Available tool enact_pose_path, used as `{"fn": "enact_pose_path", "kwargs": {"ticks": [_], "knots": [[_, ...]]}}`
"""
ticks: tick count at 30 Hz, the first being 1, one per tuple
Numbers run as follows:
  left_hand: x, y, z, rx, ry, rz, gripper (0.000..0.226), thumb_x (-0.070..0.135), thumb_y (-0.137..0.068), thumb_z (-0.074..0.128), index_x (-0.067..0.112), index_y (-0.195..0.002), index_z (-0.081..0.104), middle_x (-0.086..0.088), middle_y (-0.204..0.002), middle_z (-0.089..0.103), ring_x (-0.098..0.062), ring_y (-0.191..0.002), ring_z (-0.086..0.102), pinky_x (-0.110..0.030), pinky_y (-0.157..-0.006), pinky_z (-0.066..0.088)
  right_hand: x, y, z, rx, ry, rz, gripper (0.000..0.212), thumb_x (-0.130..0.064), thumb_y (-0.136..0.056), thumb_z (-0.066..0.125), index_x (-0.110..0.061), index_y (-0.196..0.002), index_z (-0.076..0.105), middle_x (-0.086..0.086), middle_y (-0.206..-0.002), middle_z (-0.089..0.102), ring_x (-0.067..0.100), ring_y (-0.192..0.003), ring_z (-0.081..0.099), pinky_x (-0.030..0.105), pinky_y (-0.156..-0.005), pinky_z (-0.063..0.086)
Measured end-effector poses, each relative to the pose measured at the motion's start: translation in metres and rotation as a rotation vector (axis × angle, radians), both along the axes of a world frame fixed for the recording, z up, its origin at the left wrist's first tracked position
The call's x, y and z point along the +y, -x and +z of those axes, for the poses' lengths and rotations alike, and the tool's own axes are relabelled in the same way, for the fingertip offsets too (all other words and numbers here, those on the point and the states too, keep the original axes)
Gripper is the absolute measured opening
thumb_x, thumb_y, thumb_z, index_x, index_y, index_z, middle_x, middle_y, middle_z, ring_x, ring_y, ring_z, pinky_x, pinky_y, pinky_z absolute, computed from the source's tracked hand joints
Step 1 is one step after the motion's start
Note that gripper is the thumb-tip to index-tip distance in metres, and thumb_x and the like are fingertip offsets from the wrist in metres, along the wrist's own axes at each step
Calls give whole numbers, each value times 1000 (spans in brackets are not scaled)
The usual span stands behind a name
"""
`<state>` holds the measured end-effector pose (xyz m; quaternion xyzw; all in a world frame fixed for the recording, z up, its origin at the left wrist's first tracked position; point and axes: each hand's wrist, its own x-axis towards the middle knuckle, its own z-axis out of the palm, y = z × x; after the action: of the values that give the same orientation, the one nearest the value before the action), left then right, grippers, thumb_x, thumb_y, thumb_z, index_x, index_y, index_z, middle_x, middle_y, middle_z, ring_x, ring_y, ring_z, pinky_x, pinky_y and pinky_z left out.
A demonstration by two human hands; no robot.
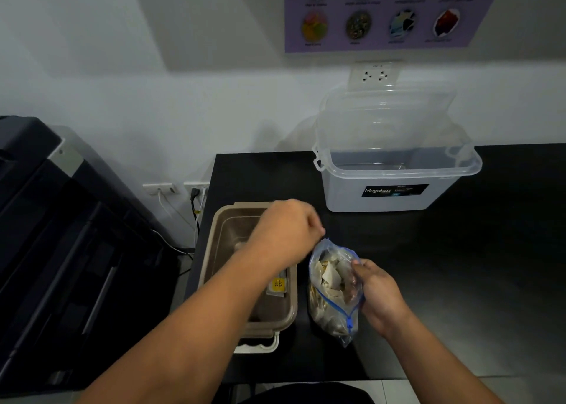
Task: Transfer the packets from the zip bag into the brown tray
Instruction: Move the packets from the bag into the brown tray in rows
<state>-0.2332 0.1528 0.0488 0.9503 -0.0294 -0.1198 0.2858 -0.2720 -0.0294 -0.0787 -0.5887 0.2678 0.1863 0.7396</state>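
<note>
My right hand [377,293] pinches the zip bag [325,313] rim. My left hand [284,229] is curled above the brown tray [211,244], contents unclear. The loose mouth could spill packets [330,276] onto the counter [459,250].

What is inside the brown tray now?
One packet with a yellow label lies in the brown tray, near its right wall. The left forearm covers the middle; more may hide there.
</note>
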Motion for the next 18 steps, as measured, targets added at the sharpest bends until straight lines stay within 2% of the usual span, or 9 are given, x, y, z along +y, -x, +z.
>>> {"fn": "enact_pose_path", "kwargs": {"ticks": [2, 4, 6, 8, 11, 15, 18], "knots": [[-21, 0, -7, 23, -46, -157, 8, 21, -92, 67, 24, -90, 75, 6, -88, 72, -9, -84, 68, -33, -84, 58, 0, 0, 0, 2, -22, -13, 20, -16, -108, 49, -3, -106, 64, 16, -89, 77, 29, -83, 74, 45, -79, 58], [-45, -10, -26, 96, -251, -288, 12, 18, -92, 65, 18, -101, 74, -3, -97, 70, -19, -91, 67, -37, -85, 57, -2, -1, 0, 3, -40, -23, 19, -15, -108, 48, -4, -102, 63, 13, -82, 75, 25, -76, 73, 42, -73, 57], [-67, -18, -35, 251, -453, -349, 18, 15, -91, 69, 12, -109, 67, -9, -91, 63, -22, -85, 63, -36, -80, 56, -4, -1, 0, 5, -33, -22, 21, -14, -109, 47, -7, -94, 61, 8, -71, 71, 18, -65, 69, 38, -66, 54], [-81, -22, -44, 344, -536, -362, 26, 13, -90, 70, 5, -113, 62, -10, -81, 53, -23, -83, 60, -36, -75, 52, -6, -2, -1, 4, -6, -22, 24, -15, -108, 48, -8, -89, 59, 5, -66, 65, 15, -58, 64, 35, -62, 50], [-90, -21, -59, 363, -542, -350, 30, 13, -90, 70, 4, -117, 61, -12, -88, 56, -26, -96, 64, -37, -76, 52, -8, -2, -1, 2, -6, -12, 23, -17, -108, 48, -7, -93, 62, 13, -80, 67, 22, -71, 66, 37, -68, 54], [-91, -20, -64, 403, -551, -315, 32, 15, -89, 72, 6, -117, 60, -10, -80, 49, -25, -86, 60, -37, -76, 51, -10, -2, 1, 11, -18, -3, 23, -16, -109, 46, -6, -99, 64, 13, -81, 71, 23, -73, 70, 37, -67, 55], [-82, -23, -61, 426, -458, -303, 30, 14, -87, 72, 13, -115, 62, -9, -93, 58, -21, -83, 60, -35, -79, 54, -11, -3, 1, 4, -13, -5, 23, -16, -108, 47, -5, -99, 65, 15, -83, 71, 25, -75, 70, 41, -73, 56]]}}
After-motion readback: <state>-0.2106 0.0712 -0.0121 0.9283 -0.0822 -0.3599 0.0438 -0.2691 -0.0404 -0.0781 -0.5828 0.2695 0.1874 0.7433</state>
